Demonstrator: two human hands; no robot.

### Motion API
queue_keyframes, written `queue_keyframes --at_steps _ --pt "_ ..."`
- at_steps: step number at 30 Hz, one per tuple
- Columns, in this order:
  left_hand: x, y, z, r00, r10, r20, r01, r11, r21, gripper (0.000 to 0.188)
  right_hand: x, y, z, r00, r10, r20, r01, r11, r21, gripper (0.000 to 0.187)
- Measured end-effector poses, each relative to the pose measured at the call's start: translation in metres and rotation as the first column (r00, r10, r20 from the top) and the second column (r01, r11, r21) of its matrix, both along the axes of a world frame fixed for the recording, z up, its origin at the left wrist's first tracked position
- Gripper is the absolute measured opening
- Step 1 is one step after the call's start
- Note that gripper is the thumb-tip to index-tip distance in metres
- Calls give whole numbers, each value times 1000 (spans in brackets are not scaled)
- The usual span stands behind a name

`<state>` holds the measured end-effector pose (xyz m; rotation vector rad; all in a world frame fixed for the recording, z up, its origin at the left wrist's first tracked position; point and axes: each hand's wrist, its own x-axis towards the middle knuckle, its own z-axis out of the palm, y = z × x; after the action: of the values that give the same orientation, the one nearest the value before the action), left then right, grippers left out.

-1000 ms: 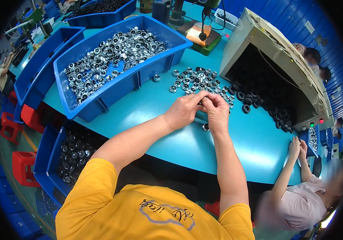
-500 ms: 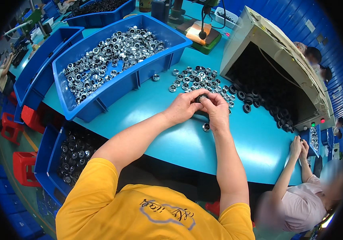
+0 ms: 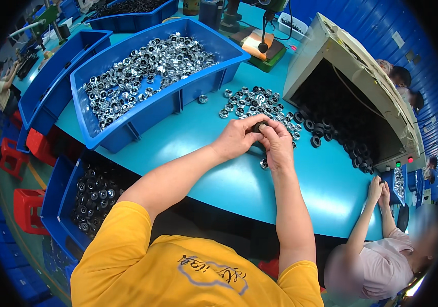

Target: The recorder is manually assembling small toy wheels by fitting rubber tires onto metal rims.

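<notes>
My left hand (image 3: 235,139) and my right hand (image 3: 279,148) meet over the table, fingers closed on a small black ring (image 3: 260,126). Fingers cover much of the ring, and I cannot see whether a metal hub sits inside. One shiny metal hub (image 3: 264,163) lies just below my right hand. Beyond my fingers spreads a loose group of silver hubs (image 3: 254,101) with dark centres. To their right, black rubber rings (image 3: 317,134) are heaped, running into the opening of a beige box-shaped machine (image 3: 306,77).
A large blue bin (image 3: 152,110) of silver hubs stands at left on the turquoise table (image 3: 219,184). Below the table edge, another blue bin (image 3: 68,204) holds dark wheel-like parts. A co-worker's hands (image 3: 378,190) are at the right. A green-based bench device (image 3: 269,61) stands at the back.
The view has shifted slightly. Both hands stay together on the black ring, with only a small movement of the fingers.
</notes>
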<state>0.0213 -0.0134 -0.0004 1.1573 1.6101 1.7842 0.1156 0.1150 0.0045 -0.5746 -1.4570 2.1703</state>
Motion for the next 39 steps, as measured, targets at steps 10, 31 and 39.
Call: queue_keyframes --at_steps 10,31,39 --pt "2 0 3 947 100 -304 -84 994 66 45 0 4 0 1000 21 12 -20 998 -64 27" --pt "-11 3 -6 932 -161 326 130 985 114 37 7 5 13 995 15 96 -33 982 188 32" --pt "-14 -1 -1 943 -173 283 155 984 86 41 6 9 10 996 89 24 -88 996 -23 35"
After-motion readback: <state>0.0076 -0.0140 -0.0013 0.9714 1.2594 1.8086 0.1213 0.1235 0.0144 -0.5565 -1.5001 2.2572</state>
